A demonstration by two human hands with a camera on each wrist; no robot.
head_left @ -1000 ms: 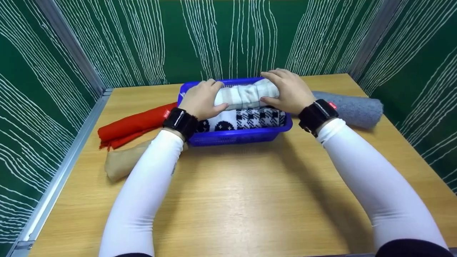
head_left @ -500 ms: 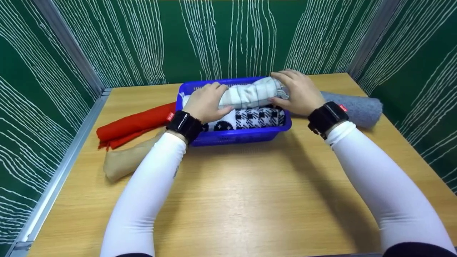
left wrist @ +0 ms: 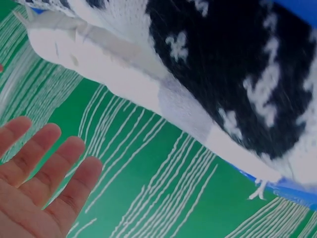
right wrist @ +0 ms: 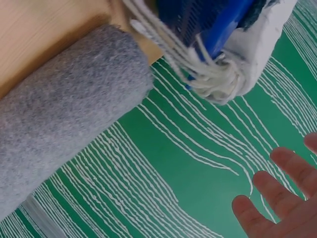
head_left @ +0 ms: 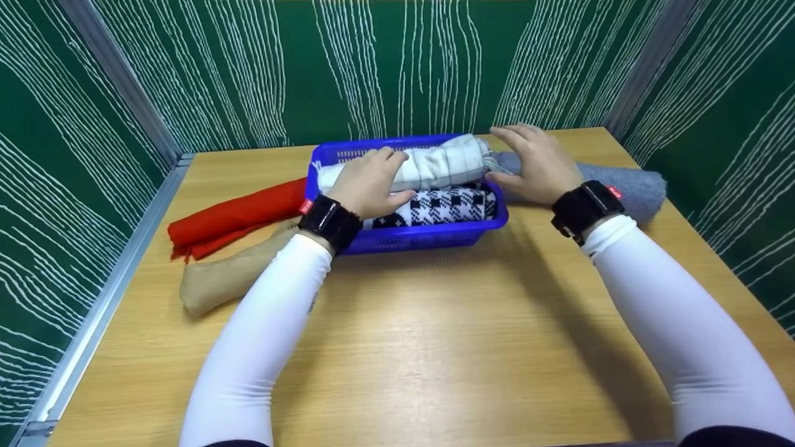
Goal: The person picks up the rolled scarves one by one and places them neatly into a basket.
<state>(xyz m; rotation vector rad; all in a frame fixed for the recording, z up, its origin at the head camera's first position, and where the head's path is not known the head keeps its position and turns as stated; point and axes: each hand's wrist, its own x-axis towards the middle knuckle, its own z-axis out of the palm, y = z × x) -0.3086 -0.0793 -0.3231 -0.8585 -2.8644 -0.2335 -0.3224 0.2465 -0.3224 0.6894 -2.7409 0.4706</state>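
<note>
Blue basket [head_left: 410, 236] sits mid-rear on the tabletop [head_left: 410, 347], upright. Inside, rear row: white checked roll [head_left: 444, 164], lying lengthwise, fringe end [right wrist: 213, 74] overhanging the basket's right wall. Front row: black-and-white patterned roll [head_left: 444, 206], touching the white one.

Left hand [head_left: 366, 183]: grip released, fingers extended and relaxed. Per head view it rests over the left part of the white checked roll, thumb near the patterned roll; contact vs. hover cannot be told for certain. Left wrist view shows straight fingers [left wrist: 47, 173], nothing held.

Right hand [head_left: 537, 164]: grip released, fingers straight, held just beside the basket's right end, above the near end of the grey roll [head_left: 621, 186]. Right wrist view shows spread fingertips [right wrist: 277, 198] clear of the fringe, holding nothing.

Other items: grey roll lies on tabletop right of basket, near its right wall; whether touching, cannot tell. Red cloth [head_left: 233, 217] lies left of basket, its end at the basket's left wall. Beige cloth [head_left: 217, 282] lies in front of the red one, partly under the left forearm. Both arms in white sleeves w/ black wrist units.
</note>
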